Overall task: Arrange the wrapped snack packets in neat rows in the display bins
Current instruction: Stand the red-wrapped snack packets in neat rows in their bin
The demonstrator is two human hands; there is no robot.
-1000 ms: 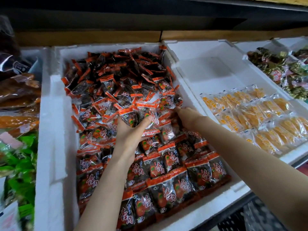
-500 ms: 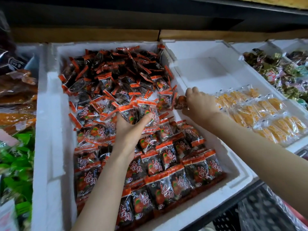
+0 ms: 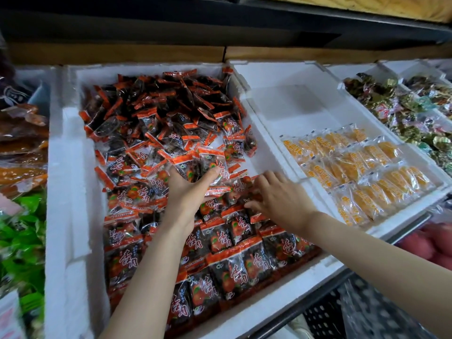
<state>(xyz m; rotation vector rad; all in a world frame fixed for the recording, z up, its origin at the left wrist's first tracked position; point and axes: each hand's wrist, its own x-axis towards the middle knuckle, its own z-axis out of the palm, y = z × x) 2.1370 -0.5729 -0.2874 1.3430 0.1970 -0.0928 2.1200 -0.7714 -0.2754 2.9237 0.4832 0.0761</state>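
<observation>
A white foam bin [image 3: 61,192] holds many dark snack packets with orange-red seals. Its far half is a loose heap [image 3: 159,113]; its near half has packets laid in overlapping rows [image 3: 232,265]. My left hand [image 3: 188,192] reaches into the middle of the bin and grips a small stack of packets [image 3: 195,165] between thumb and fingers at the heap's edge. My right hand [image 3: 281,199] lies just to the right with fingers spread, touching the packets at the far right end of the rows. A bare patch of bin floor [image 3: 254,162] shows beyond it.
To the right, a second foam bin [image 3: 281,94] holds rows of yellow-orange packets [image 3: 354,172] in its near part. Further right are bins of green and gold wrapped sweets [image 3: 403,113]. Brown and green packs [image 3: 22,216] fill the left side. A dark shelf overhangs.
My right hand came back from the bin's right wall and down onto the far right end of the rows. My left hand stayed in the middle with its packets.
</observation>
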